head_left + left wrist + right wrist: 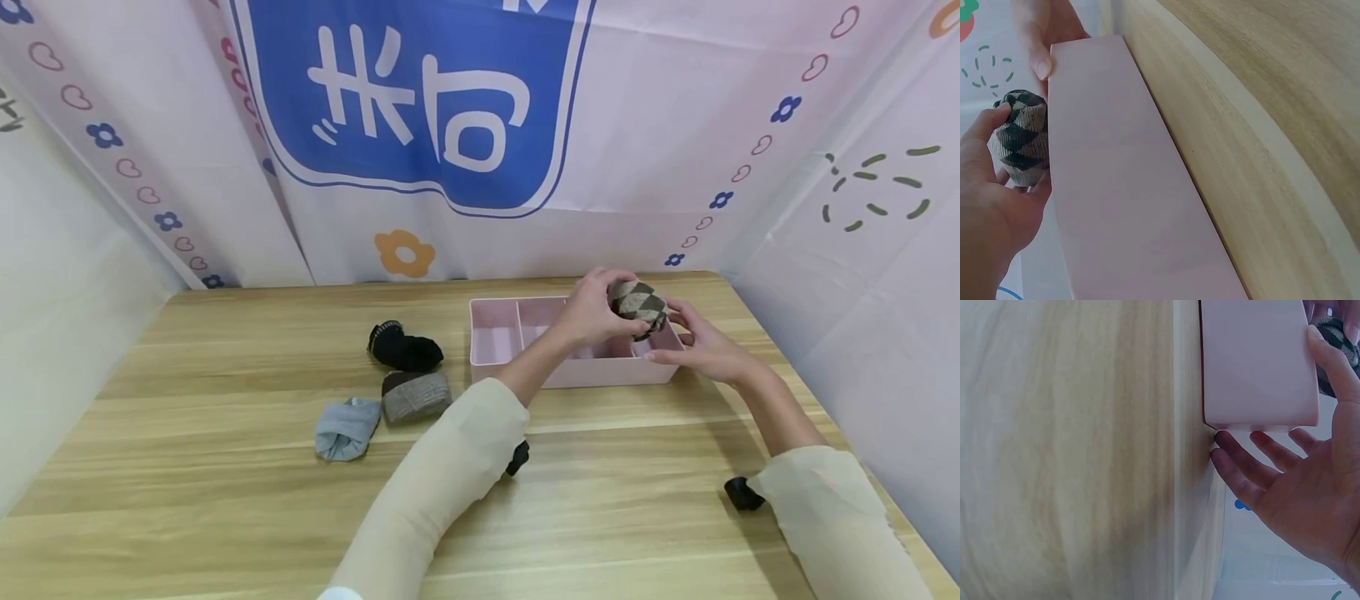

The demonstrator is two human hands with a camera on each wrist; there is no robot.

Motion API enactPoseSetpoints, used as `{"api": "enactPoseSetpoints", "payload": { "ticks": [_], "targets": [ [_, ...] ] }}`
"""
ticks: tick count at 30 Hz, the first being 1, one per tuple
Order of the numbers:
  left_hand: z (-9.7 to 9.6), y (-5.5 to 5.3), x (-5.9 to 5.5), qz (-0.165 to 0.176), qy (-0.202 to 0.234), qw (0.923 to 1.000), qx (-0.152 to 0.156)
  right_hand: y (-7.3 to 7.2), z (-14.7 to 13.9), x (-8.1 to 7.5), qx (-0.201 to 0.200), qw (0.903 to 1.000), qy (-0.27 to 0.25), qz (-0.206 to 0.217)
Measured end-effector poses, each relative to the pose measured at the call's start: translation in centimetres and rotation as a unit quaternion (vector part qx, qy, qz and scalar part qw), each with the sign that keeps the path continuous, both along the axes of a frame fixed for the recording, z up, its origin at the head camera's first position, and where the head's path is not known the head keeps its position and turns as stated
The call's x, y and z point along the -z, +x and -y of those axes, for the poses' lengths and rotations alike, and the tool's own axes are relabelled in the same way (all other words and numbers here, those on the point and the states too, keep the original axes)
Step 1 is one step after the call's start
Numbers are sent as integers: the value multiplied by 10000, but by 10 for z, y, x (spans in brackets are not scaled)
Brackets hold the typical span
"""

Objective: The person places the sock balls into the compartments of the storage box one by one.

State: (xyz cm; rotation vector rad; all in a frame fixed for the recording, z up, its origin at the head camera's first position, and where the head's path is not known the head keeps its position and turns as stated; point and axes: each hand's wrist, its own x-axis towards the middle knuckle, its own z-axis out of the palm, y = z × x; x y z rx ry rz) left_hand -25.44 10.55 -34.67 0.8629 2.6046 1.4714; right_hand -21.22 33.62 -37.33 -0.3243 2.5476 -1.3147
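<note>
Between its thumb and fingers my left hand [597, 310] holds a rolled sock [637, 305] with a brown, grey and cream diamond pattern, just above the right end of a pink divided box [491, 372]. In the left wrist view the rolled sock [1022, 140] shows beside the box's long side [1110, 156]. My right hand [705, 343] is at the box's right end. In the right wrist view its thumb [1329, 353] lies at the rim and the spread fingers [1241, 464] are along the end wall. My left forearm hides part of the table.
Left of the box lie a black rolled sock [405, 348], a grey-brown patterned rolled sock [416, 397] and a light grey rolled sock [347, 429]. The box stands near the back edge of the wooden table [225, 517]. Printed cloth [637, 125] hangs behind.
</note>
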Motion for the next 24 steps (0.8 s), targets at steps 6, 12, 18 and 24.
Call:
{"api": "enactPoseSetpoints", "payload": {
  "ticks": [6,12,18,24],
  "targets": [
    [-10,0,3,-82,-277,9996,30,2,0,0,-8,9999,-144,-45],
    [-19,0,6,-273,-639,9975,88,1,0,3,1,9998,-161,-144],
    [-25,-3,6,-304,-926,9951,157,0,-1,2,-16,9998,-159,-133],
    [-28,-6,7,-397,-1238,9912,240,0,-1,2,-89,9995,-268,-120]
  ]
}}
